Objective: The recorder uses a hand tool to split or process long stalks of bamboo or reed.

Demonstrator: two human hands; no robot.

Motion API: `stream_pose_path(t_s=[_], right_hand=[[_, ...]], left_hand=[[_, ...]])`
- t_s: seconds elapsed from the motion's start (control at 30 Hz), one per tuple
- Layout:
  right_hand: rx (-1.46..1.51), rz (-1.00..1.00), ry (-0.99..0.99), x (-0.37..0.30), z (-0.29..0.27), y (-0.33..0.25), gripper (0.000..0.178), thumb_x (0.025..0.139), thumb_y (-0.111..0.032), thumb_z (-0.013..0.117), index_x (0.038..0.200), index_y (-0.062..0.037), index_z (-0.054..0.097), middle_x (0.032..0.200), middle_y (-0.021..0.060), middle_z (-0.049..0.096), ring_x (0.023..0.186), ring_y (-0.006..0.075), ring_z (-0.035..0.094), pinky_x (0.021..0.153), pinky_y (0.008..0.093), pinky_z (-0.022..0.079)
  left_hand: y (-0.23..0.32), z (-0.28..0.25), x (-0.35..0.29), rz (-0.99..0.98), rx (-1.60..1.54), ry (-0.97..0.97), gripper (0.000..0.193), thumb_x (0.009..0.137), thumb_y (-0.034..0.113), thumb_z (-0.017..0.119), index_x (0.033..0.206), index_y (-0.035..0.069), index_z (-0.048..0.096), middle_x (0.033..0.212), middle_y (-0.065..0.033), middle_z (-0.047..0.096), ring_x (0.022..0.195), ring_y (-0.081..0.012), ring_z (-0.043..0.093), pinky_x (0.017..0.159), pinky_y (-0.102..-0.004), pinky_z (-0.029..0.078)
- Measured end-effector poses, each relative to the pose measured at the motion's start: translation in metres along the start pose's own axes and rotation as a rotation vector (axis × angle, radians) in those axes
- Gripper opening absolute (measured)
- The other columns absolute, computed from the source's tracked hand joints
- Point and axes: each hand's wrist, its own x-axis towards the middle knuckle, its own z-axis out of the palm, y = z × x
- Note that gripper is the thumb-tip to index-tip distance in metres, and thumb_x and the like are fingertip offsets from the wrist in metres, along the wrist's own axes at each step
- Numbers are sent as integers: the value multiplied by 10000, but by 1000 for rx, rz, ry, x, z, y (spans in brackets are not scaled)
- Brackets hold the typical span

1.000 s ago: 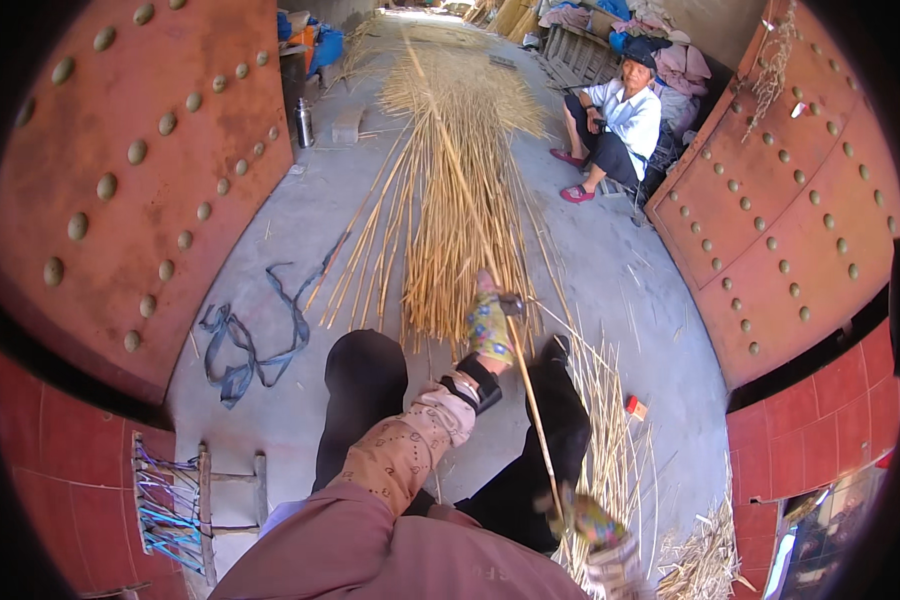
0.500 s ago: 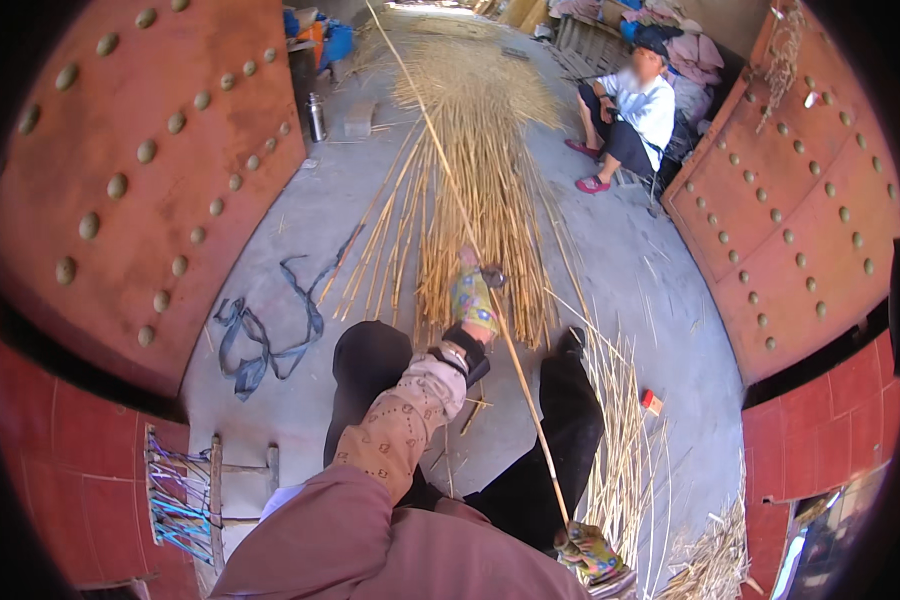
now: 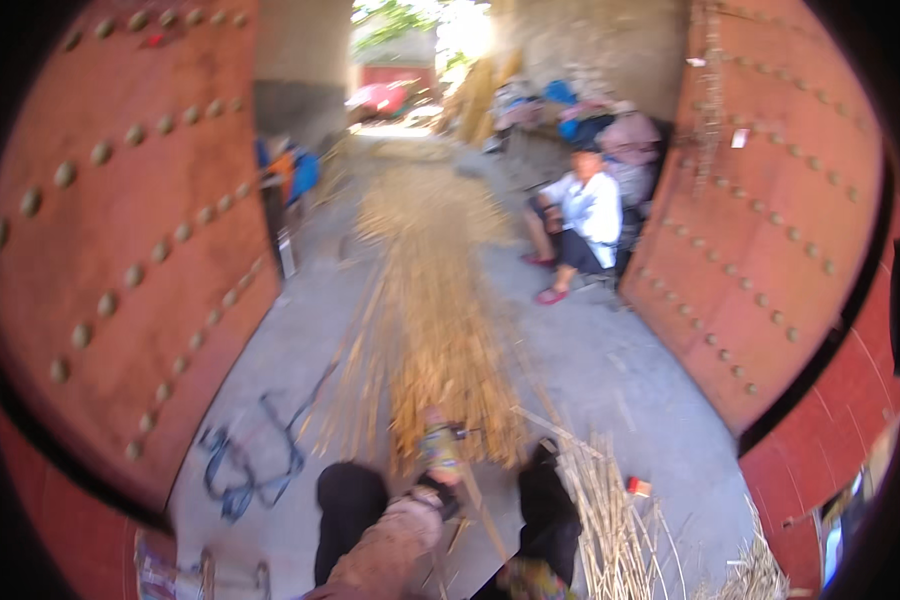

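Observation:
My left hand (image 3: pixel 440 448), in a patterned green-yellow glove, reaches over the near ends of a large spread of straw-coloured reed stalks (image 3: pixel 460 390) on the floor. Its fingers look closed, and a small dark thing (image 3: pixel 460 431) shows beside them; blur hides what it is. A single reed stalk (image 3: pixel 486 522) slants from beside this hand down to my right hand (image 3: pixel 532 580). That hand, gloved alike, sits low near my right leg, closed on the stalk's lower end and partly cut off by the picture's lower edge.
Red studded doors stand open at left (image 3: pixel 120 230) and right (image 3: pixel 760 220). A person (image 3: pixel 585 220) sits at the right. Thin pale stalks (image 3: pixel 610 510), a small red box (image 3: pixel 638 487) and a tangled dark strap (image 3: pixel 255 465) lie on the floor.
The view has tilted up, showing the bright doorway at the back. My right hand and the stalk's lower end sit closer to my left hand. The picture is now blurred.

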Motion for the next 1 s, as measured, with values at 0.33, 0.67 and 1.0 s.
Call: stream_pose_path(t_s=[0.33,0.67,1.0], right_hand=[[798,245,-682,-6,14,-56,192,832,-260,431,854,-74,471,708,53,487,606,172,478,536,269,430],[443,64,95,-65,90,-54,302,807,-305,479,846,-6,496,545,-33,396,452,30,352,364,179,245],[212,-244,33,-42,77,-89,314,836,-297,436,939,-3,476,575,-44,362,443,48,304,388,189,271]], left_hand=[[20,35,-45,-686,-218,90,468,741,607,402,696,144,452,505,40,388,383,-91,350,345,-208,296],[-7,-13,15,-510,-392,168,402,748,543,463,653,155,503,510,26,457,394,-102,420,339,-234,310],[-41,28,-77,-723,-249,178,420,738,567,457,730,148,496,599,18,466,481,-110,455,409,-249,376]])
